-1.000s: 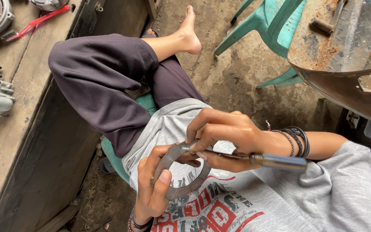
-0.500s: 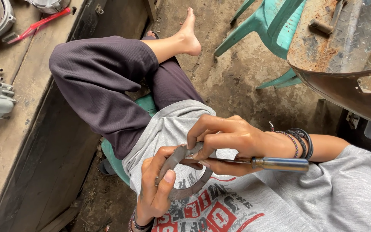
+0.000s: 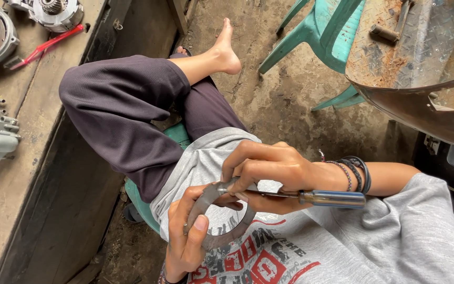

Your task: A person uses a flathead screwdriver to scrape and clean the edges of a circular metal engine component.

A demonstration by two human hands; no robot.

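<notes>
While the left hand (image 3: 187, 239) pinches one grey metal ring (image 3: 222, 218) steady above the lap, near the grey shirt (image 3: 342, 252), the right hand (image 3: 269, 171) closes on one screwdriver (image 3: 311, 198), its tip braced against the ring's upper edge. Two green plastic chairs (image 3: 321, 37) stand far right; one red-handled tool (image 3: 40, 47) lies far left.

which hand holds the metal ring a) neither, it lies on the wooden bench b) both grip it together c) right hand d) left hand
d: the left hand wraps its fingers around the grey metal ring, while the right hand holds a screwdriver with its tip at the ring's upper edge.
</notes>
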